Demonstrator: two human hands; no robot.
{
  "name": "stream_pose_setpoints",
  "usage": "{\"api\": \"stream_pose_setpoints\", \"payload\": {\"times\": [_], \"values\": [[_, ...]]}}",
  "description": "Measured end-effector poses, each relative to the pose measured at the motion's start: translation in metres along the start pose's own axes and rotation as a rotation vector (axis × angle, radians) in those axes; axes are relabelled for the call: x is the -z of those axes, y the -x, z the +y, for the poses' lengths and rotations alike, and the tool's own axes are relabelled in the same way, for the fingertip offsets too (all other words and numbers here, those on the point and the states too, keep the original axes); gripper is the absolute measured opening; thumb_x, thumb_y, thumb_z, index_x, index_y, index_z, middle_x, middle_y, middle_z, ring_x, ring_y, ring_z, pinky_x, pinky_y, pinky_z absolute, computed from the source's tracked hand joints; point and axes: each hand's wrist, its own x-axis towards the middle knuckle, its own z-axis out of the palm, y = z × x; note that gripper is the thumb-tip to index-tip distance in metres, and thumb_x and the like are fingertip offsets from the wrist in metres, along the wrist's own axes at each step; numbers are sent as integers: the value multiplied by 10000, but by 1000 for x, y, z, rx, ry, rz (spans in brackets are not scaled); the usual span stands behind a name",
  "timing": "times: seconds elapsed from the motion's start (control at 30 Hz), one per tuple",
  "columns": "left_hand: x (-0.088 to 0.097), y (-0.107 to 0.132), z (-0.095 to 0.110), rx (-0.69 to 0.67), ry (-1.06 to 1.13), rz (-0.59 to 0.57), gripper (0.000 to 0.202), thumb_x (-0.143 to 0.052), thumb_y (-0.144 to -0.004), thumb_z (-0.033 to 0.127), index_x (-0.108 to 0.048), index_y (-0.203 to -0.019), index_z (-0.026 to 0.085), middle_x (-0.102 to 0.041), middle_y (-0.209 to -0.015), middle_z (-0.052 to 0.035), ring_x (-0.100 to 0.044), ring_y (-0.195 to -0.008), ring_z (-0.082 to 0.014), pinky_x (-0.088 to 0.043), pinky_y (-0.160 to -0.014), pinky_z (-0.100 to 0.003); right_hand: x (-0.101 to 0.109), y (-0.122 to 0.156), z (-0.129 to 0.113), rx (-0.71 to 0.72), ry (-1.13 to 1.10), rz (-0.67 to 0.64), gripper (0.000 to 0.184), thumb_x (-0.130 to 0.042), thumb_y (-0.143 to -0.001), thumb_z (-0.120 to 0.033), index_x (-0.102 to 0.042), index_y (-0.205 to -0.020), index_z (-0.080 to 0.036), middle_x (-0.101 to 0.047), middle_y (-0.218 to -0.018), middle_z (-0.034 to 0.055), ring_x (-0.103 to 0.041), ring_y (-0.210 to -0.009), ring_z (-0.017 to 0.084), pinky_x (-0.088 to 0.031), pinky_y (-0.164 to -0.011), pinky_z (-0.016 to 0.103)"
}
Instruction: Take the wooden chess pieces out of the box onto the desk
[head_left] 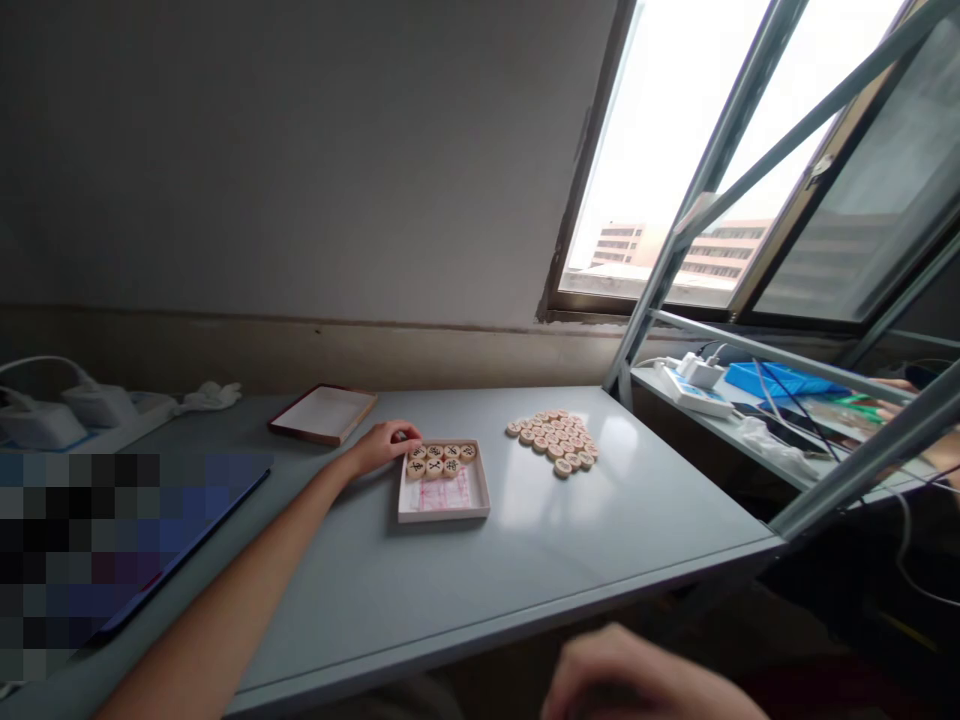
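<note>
1. On the grey table (525, 560), head view, the left hand (384, 445) reaches out to the far left corner of the shallow white box (444, 480), fingers curled at the rim; whether they pinch a piece I cannot tell, the fingertips are tucked under.
2. Low in the picture, the right hand (637, 675) is blurred and cut off by the bottom edge, its grip impossible to read.
3. Inside the box: seven round wooden chess pieces (441, 460), four in the far row, three in the next, all against the far wall. The near half shows a printed paper lining.
4. Just right of the box, apart from it, lies a loose pile of pieces (556, 440), roughly two dozen, too small to count exactly.
5. Behind the hand sits the box lid (324, 413), one, open side up.
6. Far left is pixelated, unreadable.
</note>
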Motion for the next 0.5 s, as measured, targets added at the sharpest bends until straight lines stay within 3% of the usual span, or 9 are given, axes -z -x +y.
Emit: {"api": "stream_pose_setpoints", "payload": {"times": [0.03,0.13,0.2,0.33,0.5], "values": [[0,0,1,2,-1,0,337,-468,-697,428,-627,-810,153,-651,-862,-63,-568,-834,-215,-418,-751,-286,21,-4,-1,1,24,74,284,-410,-854,-394,-593,-998,-233,-592,-970,42,-543,-930,188,-437,-839,327],[0,1,3,6,3,4,342,-465,-699,427,-624,-813,147,-653,-861,-67,-571,-830,-214,-419,-753,-289,76,-27,7,-2,455,636,243,-446,-839,-309,-577,-1024,-223,-578,-1031,64,-525,-930,206,-412,-835,368],[0,1,4,5,0,12,340,-465,-698,423,-624,-805,142,-653,-861,-70,-571,-833,-212,-419,-762,-290,98,-45,18,-61,792,806,234,-535,-776,-252,-590,-999,-208,-575,-1018,83,-496,-960,249,-391,-831,418],[1,1,4,-14,-23,-4,333,-458,-709,414,-621,-810,141,-648,-843,-65,-573,-814,-199,-423,-733,-272,108,-67,36,-86,1072,755,180,-557,-759,-219,-605,-931,-244,-582,-985,55,-498,-958,246,-411,-743,379],[1,2,4,-15,-19,-10,336,-458,-716,413,-619,-821,137,-642,-839,-63,-569,-788,-191,-422,-693,-258,104,-66,36,-85,1033,719,92,-505,-796,-220,-575,-855,-224,-595,-957,35,-511,-952,225,-395,-733,356]]}}
